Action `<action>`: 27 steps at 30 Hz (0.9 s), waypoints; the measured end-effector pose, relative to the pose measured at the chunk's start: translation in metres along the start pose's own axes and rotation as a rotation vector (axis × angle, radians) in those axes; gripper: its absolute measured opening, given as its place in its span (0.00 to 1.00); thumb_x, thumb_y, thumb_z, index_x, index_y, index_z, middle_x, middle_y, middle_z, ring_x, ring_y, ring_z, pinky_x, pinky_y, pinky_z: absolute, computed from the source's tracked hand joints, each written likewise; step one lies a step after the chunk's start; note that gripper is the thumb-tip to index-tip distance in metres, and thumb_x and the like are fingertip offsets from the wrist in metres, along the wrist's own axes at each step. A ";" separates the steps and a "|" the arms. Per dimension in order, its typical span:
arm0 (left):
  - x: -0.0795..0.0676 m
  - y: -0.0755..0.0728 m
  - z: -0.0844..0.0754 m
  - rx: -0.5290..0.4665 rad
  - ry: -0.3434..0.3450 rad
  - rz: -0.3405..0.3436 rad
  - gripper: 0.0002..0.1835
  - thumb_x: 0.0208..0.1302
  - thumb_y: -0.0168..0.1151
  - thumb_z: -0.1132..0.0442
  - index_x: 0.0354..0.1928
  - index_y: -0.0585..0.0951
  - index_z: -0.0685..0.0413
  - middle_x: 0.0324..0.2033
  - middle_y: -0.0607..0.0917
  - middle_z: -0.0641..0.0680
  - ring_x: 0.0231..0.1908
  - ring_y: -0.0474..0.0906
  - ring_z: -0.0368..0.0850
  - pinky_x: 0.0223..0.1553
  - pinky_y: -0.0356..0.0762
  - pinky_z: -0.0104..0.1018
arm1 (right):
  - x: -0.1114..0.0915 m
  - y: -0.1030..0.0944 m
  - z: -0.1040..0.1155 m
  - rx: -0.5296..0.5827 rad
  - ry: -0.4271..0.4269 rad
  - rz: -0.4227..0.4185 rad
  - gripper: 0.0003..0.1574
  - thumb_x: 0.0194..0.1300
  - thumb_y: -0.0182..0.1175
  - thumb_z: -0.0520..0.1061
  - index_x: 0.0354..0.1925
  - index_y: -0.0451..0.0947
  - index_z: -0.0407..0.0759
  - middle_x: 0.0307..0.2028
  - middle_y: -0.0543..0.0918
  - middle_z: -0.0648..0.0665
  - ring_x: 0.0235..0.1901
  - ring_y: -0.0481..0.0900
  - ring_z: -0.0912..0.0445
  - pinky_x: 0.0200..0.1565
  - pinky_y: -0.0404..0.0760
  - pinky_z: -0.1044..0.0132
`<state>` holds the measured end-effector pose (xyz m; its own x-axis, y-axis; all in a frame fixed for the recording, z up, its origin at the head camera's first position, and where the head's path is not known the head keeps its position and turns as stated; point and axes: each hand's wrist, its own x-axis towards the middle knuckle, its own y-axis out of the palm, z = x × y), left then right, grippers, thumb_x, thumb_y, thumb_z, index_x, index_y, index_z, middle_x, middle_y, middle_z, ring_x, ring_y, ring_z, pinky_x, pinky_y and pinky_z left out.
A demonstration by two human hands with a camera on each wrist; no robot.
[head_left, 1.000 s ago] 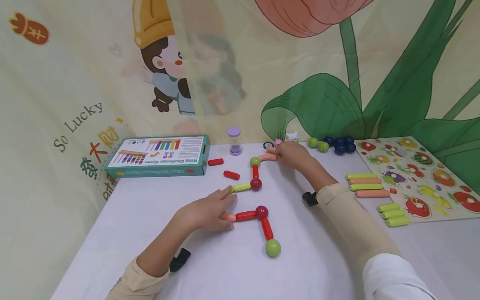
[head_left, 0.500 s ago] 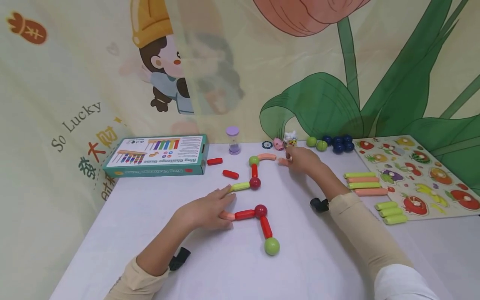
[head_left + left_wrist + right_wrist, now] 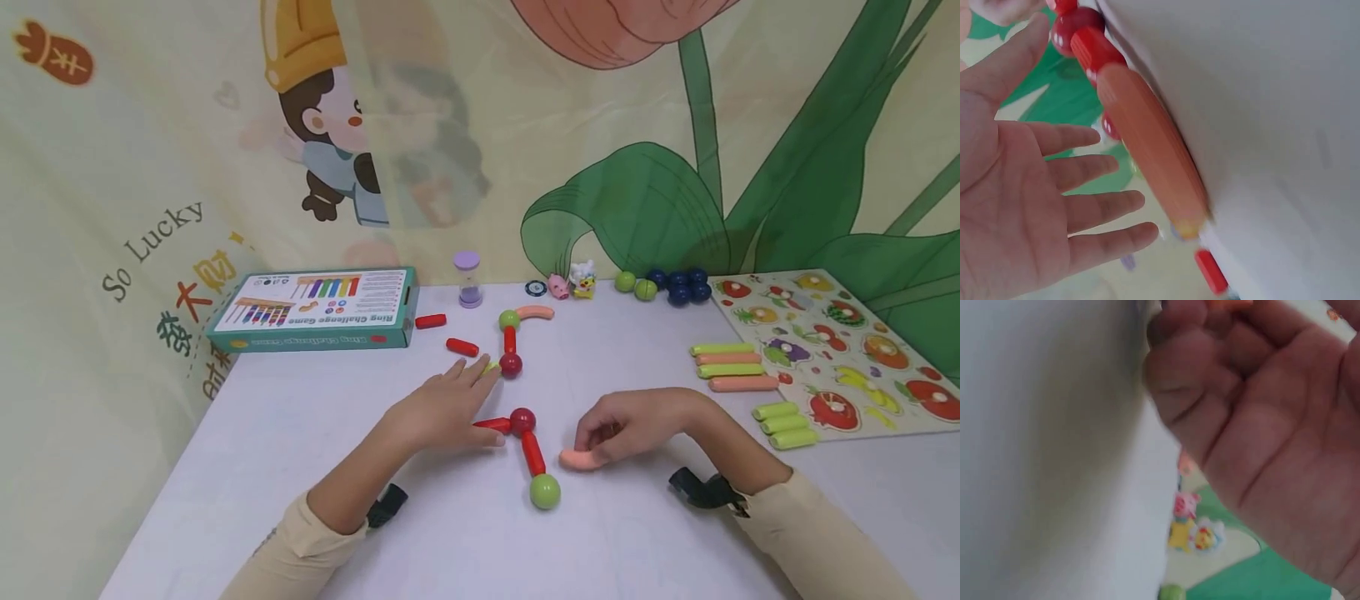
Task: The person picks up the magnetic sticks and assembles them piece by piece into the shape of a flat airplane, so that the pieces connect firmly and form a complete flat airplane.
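My right hand [image 3: 645, 421] pinches a curved salmon-pink stick [image 3: 576, 460] just above the white table, to the right of a bent chain. That chain has a red ball [image 3: 522, 422], red sticks [image 3: 533, 452] and a green ball [image 3: 545, 492]. With fingers straight and spread, my left hand [image 3: 442, 412] hovers over the chain's left end. The left wrist view shows a salmon stick [image 3: 1154, 147] beside its fingers, in line with a red stick [image 3: 1094, 53]. Behind, another chain joins a red ball [image 3: 511, 365], a green ball [image 3: 509, 320] and a curved salmon stick [image 3: 536, 312].
Two loose red sticks [image 3: 462, 347] lie near a boxed game [image 3: 315, 310] and an hourglass [image 3: 468, 281]. Small figurines [image 3: 582, 280] and blue balls [image 3: 678, 287] stand at the back. Green and salmon sticks [image 3: 731, 371] lie beside a fruit puzzle board [image 3: 840, 358] on the right.
My right hand has come back from the figurines toward me, carrying the curved salmon stick. My left hand has shifted right, now covering most of the yellow-green stick and the near chain's salmon stick.
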<state>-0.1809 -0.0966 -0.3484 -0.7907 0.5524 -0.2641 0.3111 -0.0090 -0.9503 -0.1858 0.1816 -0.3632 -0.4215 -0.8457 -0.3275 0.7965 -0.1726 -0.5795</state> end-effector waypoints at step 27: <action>0.026 -0.002 -0.019 0.057 -0.008 0.003 0.43 0.56 0.52 0.36 0.69 0.52 0.46 0.68 0.50 0.53 0.64 0.51 0.58 0.55 0.62 0.53 | -0.081 -0.054 -0.036 -0.371 0.617 -0.605 0.14 0.59 0.57 0.40 0.43 0.77 0.36 0.37 0.78 0.38 0.36 0.73 0.45 0.36 0.74 0.49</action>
<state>-0.1924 -0.0665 -0.3509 -0.7942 0.5452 -0.2685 0.2832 -0.0588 -0.9572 -0.2099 0.2777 -0.3319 -0.9585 -0.2293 -0.1694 0.2231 -0.2332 -0.9465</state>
